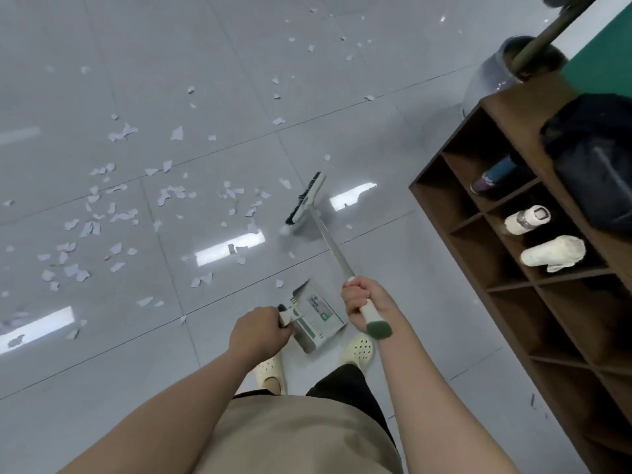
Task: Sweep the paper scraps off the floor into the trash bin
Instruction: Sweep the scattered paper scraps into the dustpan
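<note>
Many white paper scraps (119, 217) lie scattered over the glossy grey tiled floor, mostly to the left and ahead. My right hand (362, 299) grips the white handle of a broom whose dark-bristled head (306, 200) rests on the floor among the scraps. My left hand (258, 331) grips the handle of a white dustpan (314, 318), which hangs just in front of my feet. A bin with a clear bag (496, 73) stands at the far right, beyond the shelf.
A dark wooden cubby shelf (513, 268) stands close on the right, holding bottles, a rolled cloth and a black bag on top. A wooden pole leans at the top right. A green wall runs behind it. My feet in pale clogs (359, 347) stand below the dustpan.
</note>
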Motion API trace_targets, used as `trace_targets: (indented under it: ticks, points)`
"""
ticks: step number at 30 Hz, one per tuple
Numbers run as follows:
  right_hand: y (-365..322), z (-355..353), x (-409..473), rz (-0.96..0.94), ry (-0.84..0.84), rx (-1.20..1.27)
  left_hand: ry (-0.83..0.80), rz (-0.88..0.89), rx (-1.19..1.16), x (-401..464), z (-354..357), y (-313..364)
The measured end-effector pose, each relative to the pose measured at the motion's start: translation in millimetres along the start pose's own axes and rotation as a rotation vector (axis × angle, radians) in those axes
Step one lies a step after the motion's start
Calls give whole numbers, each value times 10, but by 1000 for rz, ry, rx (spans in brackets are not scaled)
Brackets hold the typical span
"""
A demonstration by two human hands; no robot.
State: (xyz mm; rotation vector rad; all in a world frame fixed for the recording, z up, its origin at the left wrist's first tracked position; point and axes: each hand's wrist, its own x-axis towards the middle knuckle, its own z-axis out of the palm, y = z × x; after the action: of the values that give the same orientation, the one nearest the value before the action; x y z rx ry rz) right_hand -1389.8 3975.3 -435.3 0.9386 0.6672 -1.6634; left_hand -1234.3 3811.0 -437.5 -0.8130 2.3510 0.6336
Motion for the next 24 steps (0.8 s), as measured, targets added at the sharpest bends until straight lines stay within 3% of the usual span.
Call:
trace_targets:
  ticks: [6, 11, 18, 24]
  points:
    - [-157, -161, -419, -101, 149, 15, 87, -68, -85, 188, 76, 983]
    - [-873, -300, -917, -281, 325, 64, 132, -46, -29, 343, 128, 1712]
    - [-1877, -1271, -1180, -441, 510, 290, 165, -36, -42, 453, 323, 2357]
    - [-2406, -2310, -1246, -323, 718, -21, 186, -47, -34, 628, 356, 2580]
